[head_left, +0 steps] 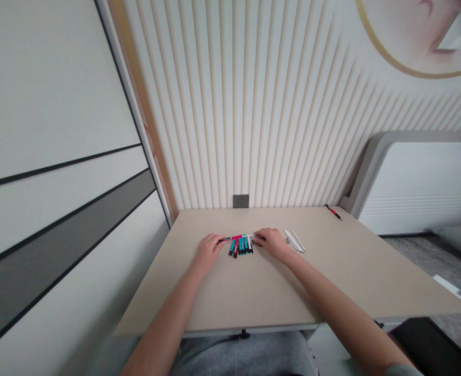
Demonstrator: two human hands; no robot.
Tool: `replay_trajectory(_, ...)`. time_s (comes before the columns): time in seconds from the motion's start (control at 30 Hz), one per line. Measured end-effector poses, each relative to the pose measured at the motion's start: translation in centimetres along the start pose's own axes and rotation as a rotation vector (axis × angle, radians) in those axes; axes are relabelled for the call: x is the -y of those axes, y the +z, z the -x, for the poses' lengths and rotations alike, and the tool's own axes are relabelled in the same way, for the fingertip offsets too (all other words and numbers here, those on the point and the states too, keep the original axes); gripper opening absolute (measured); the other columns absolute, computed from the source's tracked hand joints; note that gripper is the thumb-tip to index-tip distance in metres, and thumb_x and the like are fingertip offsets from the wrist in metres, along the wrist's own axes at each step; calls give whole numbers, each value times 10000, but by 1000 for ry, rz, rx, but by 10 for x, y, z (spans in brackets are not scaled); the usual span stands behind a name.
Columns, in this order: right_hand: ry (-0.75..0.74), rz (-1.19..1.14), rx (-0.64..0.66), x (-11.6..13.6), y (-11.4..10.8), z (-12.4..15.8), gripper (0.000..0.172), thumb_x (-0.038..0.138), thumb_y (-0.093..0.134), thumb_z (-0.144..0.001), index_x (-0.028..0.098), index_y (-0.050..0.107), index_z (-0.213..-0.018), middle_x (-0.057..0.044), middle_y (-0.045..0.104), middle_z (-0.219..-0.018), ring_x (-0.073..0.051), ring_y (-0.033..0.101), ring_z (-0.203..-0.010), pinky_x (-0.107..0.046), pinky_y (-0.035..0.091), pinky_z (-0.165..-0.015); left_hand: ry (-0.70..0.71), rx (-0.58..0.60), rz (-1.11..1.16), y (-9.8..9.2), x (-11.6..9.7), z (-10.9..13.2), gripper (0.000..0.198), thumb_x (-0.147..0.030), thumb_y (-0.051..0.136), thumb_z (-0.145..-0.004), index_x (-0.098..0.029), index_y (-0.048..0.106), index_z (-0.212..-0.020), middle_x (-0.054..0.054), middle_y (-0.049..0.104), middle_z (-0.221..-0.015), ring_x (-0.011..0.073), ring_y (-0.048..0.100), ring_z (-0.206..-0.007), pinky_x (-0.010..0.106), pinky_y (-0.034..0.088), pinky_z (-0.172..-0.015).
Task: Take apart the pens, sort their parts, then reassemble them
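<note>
teal and red markers (241, 246) lie together on the counter (222, 297). left hand (209, 252) and right hand (273, 244) clamp the ends of a crosswise marker (236, 237).

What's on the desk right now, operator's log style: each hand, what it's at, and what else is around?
Left hand: fingertips at one end of a long red-and-black marker
Right hand: at that marker's other end
Between hands: row of teal, red and black markers
Right of hands: white sticks
Far corner: slim red-and-black pen
Surface: beige tabletop
Wall: socket
</note>
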State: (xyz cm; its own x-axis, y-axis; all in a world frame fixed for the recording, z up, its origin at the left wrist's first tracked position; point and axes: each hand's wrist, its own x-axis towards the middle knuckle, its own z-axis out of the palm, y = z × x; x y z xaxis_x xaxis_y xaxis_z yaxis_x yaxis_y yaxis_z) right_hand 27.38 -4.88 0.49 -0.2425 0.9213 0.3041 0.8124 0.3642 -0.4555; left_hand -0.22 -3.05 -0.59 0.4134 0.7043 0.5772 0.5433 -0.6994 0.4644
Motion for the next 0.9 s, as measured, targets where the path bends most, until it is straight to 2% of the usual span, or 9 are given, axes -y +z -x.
replay_trajectory(0.1,123,-298,-143,-4,1,15,203,379,617,-840,206,705,-899,-53,729,-852,-196,646,-761,-291,452,-709,-2,17,-1,0,-1,0,216,-319,486,-969,-198,661,-1006,54,671,-947,196,606,-900,326,466,-804)
replay_trajectory(0.17,204,-471,-233,-7,5,28,248,422,642,-802,184,693,-850,-53,718,-794,-196,639,-717,-296,465,-675,5,37,5,1,-1,0,216,-320,490,-968,-199,665,-1000,54,672,-946,196,604,-898,324,462,-804)
replay_trajectory(0.23,265,-606,-282,-9,11,40,305,453,668,-766,164,693,-859,-69,720,-800,-206,643,-727,-314,478,-688,19,61,15,2,0,0,215,-324,496,-965,-201,669,-999,53,671,-942,193,602,-892,317,458,-800)
replay_trajectory(0.33,313,-769,-288,-7,15,53,388,472,695,-730,150,703,-947,-95,734,-866,-226,662,-786,-344,492,-738,38,89,24,4,1,0,214,-333,508,-959,-206,675,-1003,47,668,-925,189,599,-879,309,452,-792)
replay_trajectory(0.53,344,-863,-309,1,11,54,376,496,727,-695,165,694,-869,-98,740,-869,-230,676,-793,-343,500,-740,44,126,23,4,0,-1,219,-344,513,-956,-211,676,-1016,45,662,-905,188,593,-863,308,446,-787)
replay_trajectory(0.73,309,-929,-302,1,14,53,343,466,717,-723,167,671,-884,-111,737,-955,-229,675,-883,-345,484,-812,49,144,31,3,-2,-1,220,-339,512,-957,-205,676,-1019,47,663,-904,188,592,-859,306,443,-784)
replay_trajectory(0.9,310,-886,-282,5,14,52,317,445,701,-719,167,671,-867,-96,734,-915,-223,668,-845,-335,492,-766,53,155,42,4,-2,-1,215,-337,520,-952,-213,688,-1003,48,671,-918,190,598,-875,311,448,-791)
